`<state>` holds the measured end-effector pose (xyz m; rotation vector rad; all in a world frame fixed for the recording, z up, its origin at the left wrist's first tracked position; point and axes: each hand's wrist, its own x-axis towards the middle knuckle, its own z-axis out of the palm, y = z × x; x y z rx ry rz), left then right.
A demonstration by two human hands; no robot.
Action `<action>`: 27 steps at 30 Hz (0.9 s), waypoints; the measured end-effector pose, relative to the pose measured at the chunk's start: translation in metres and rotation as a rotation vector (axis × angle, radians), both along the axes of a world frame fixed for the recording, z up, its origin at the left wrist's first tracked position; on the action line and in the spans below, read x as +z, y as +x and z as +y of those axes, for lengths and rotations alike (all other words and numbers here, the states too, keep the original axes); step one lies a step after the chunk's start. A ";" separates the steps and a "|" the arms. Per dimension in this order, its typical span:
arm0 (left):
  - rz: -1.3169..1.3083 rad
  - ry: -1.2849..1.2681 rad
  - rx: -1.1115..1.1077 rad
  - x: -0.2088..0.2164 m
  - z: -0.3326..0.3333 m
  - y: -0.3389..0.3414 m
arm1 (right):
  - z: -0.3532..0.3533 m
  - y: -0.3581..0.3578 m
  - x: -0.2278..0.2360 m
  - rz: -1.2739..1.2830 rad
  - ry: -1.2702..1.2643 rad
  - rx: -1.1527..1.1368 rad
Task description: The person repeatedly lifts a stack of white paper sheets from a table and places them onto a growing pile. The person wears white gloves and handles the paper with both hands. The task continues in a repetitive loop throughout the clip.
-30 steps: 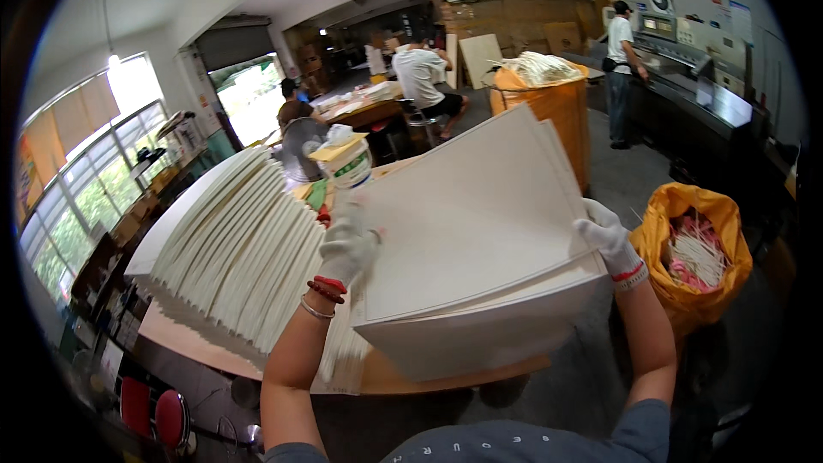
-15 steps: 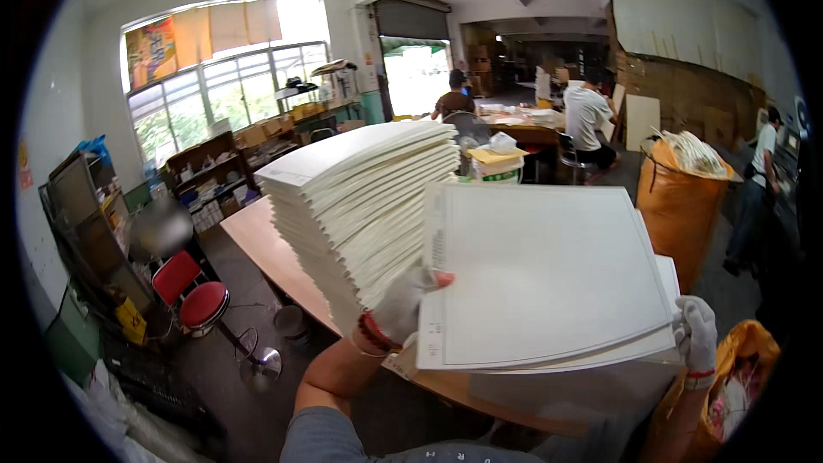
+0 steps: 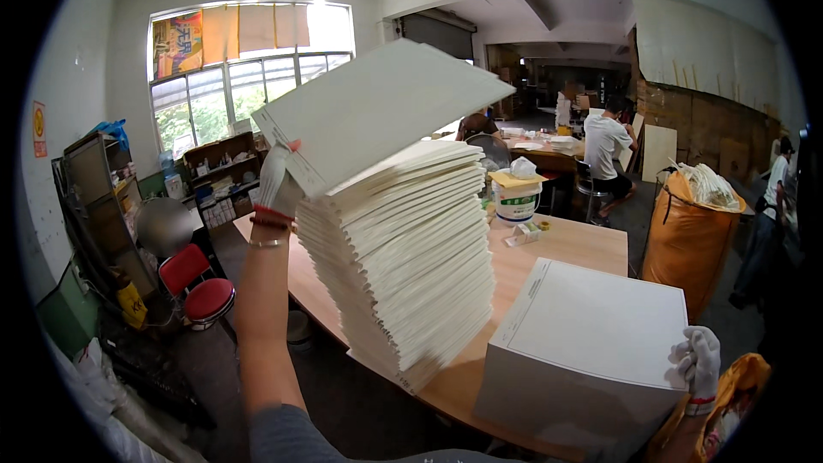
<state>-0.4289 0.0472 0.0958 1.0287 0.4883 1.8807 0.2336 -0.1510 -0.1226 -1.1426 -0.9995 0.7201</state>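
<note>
My left hand [image 3: 279, 176], in a white glove with a bare thumb tip, grips a large white printed sheet [image 3: 386, 107] by its near left edge. A doubled edge at its far right suggests more than one sheet. The sheet hangs tilted over the top of a tall stack of white sheets [image 3: 411, 266] with wavy, uneven sides. To the right stands a lower, neat stack of white sheets [image 3: 600, 317], its top one bordered by a thin line. At that stack's right edge is my gloved right hand [image 3: 701, 356], fingers curled; what they pinch, if anything, is hidden.
Both stacks stand on a light wooden table [image 3: 574, 242]. A white bucket [image 3: 516, 201] and a small box [image 3: 522, 236] are behind them. A red stool [image 3: 208, 298] is at left, an orange sack [image 3: 690, 236] at right. People work farther back.
My left hand has carried the sheet from above the lower stack up and left, over the tall stack. My right hand stays near the lower stack's edge, apart from the lifted sheet.
</note>
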 end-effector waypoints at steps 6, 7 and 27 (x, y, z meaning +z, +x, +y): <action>0.325 -0.226 0.282 -0.017 0.077 -0.091 | 0.011 -0.003 -0.002 -0.024 0.007 0.011; 0.319 -0.199 0.209 -0.018 0.084 -0.094 | 0.010 -0.001 -0.003 -0.031 0.001 0.004; 1.202 1.469 -0.194 -0.147 -0.080 0.329 | -0.057 -0.022 -0.049 -0.597 0.060 -0.566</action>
